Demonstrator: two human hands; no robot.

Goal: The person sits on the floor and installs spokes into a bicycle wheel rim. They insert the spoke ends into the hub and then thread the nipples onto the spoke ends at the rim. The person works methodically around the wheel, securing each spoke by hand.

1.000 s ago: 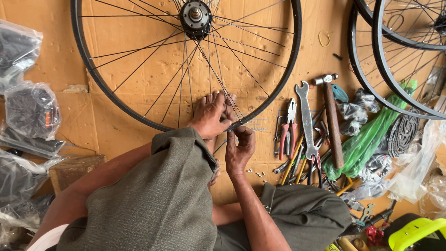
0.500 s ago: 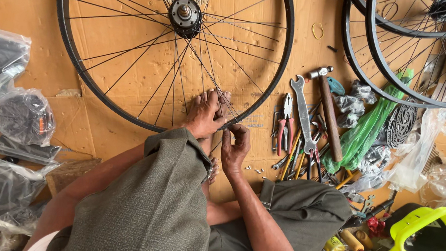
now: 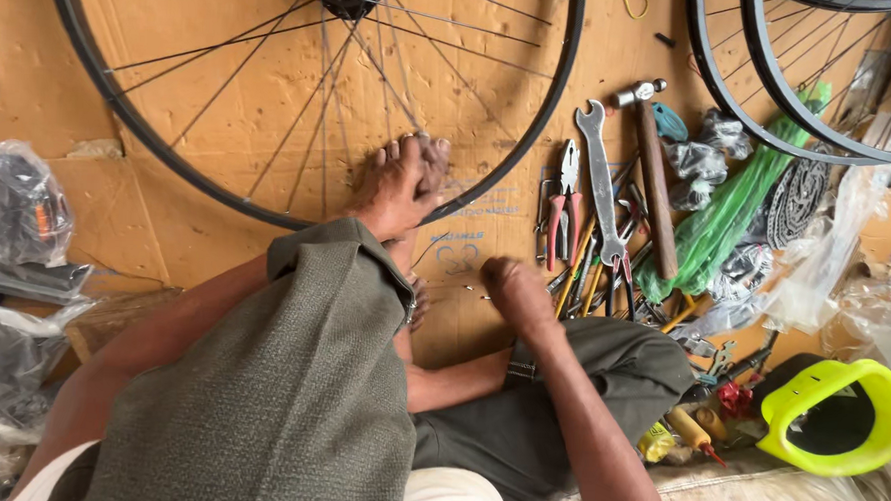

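Black rubber and thin steel spokes meet under the left hand (image 3: 396, 186), which lies flat across the lower edge of the large black-tyred bicycle wheel (image 3: 557, 95). Its fingers are spread a little and press on the rim near the middle of the frame. The right hand (image 3: 516, 292) is just below and to the right. It is lowered to the brown cardboard sheet (image 3: 97, 205) with its fingers curled under, and whether they pinch anything cannot be told. A few tiny silver metal pieces (image 3: 464, 293) lie on the cardboard just beside it.

To the right lies a row of tools: red-handled pliers (image 3: 566, 201), a long silver open-ended spanner (image 3: 599, 177) and a wooden-handled hammer (image 3: 656, 190). Beyond them is a bundle of green plastic strips (image 3: 738, 213), with two more black wheels (image 3: 732, 103) at upper right. Clear plastic bags (image 3: 17, 212) sit at the left edge.

Judging by the pose, the work goes best if the left palm bears firmly on the rim so the wheel cannot skate on the cardboard. The right fingertips should lift the small pieces one at a time without scattering them.
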